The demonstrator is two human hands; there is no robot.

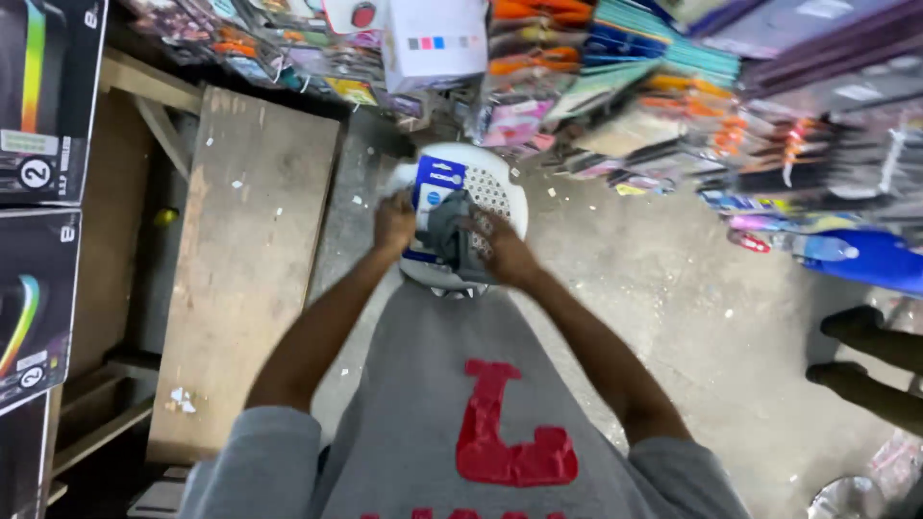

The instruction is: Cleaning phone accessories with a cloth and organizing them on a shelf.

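A white round plastic stool stands in front of me on the concrete floor. On its seat lies a blue and white flat package. My left hand grips the package's left edge. My right hand holds a dark grey cloth bunched against the package. Both arms reach forward over my grey shirt with its red print.
A worn wooden bench runs along the left, with black boxes stacked beside it. Packaged goods hang and pile across the top. A blue bottle lies at right, near another person's dark shoes.
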